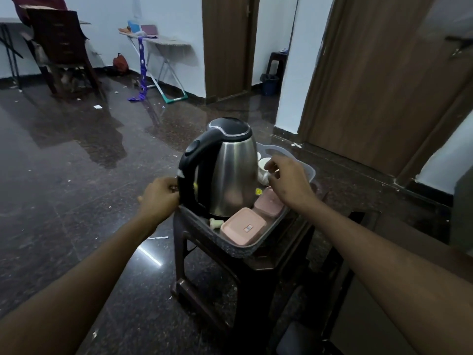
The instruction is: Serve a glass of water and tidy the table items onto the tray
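A grey speckled tray (230, 246) rests on a small dark brown stool (258, 267). On it stand a steel kettle (231, 175) with a black lid and handle, two pink lidded boxes (243, 228) (270, 204), and a white cup (263, 165) behind the kettle. A small pale piece (215, 223) lies by the kettle's base. My left hand (160, 197) is curled at the tray's left rim, beside the kettle handle. My right hand (288, 180) hovers over the tray's right side, fingers spread, fingertips close to the white cup. No glass shows.
Dark polished floor with paper scraps lies to the left. A brown door (378, 80) and wall are close on the right. Far back stand a chair (64, 47), an ironing board (158, 41) and a blue bin (270, 84).
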The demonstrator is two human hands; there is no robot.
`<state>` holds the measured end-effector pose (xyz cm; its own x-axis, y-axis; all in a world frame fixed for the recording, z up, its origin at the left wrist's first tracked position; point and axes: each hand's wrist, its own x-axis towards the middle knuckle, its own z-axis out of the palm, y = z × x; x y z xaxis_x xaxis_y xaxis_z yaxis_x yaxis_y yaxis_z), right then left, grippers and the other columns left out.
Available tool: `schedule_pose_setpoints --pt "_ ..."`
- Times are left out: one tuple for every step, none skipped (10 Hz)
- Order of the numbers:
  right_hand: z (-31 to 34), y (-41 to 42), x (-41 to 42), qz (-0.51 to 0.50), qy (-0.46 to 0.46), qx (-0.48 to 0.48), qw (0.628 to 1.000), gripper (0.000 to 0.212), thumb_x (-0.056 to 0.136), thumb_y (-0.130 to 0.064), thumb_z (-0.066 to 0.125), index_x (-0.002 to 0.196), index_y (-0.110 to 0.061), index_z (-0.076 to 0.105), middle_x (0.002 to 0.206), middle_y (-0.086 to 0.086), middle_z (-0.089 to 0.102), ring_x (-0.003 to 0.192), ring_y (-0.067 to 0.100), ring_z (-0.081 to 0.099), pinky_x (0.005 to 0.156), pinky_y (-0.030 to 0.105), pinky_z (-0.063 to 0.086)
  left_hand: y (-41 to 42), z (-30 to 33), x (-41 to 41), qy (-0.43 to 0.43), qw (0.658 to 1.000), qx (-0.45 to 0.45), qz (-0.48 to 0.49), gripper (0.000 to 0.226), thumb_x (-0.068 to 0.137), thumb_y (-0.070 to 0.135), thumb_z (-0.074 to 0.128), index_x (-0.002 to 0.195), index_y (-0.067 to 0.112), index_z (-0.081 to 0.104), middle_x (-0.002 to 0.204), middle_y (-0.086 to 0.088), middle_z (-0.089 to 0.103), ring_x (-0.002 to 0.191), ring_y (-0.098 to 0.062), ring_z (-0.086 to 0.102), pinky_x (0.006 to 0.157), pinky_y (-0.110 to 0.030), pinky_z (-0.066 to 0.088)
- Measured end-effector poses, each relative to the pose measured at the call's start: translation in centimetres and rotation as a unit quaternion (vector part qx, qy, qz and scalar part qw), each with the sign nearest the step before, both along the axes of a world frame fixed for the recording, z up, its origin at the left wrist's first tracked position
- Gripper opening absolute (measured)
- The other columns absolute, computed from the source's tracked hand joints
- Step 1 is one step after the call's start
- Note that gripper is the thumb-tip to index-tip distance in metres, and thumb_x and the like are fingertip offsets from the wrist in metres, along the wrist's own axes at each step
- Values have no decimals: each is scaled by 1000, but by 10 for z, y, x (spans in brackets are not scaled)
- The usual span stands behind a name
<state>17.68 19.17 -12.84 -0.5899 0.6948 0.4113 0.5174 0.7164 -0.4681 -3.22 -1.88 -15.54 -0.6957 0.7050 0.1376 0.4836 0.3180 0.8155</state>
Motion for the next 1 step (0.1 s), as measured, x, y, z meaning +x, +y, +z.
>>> schedule_pose_setpoints --pt "4 -7 44 1 39 14 999 24 82 -9 65 103 -19 71 99 -4 70 84 14 64 79 26 51 -12 -8 -5 -72 994 87 4 21 90 28 70 109 26 79 107 0 77 107 -27 69 101 -49 53"
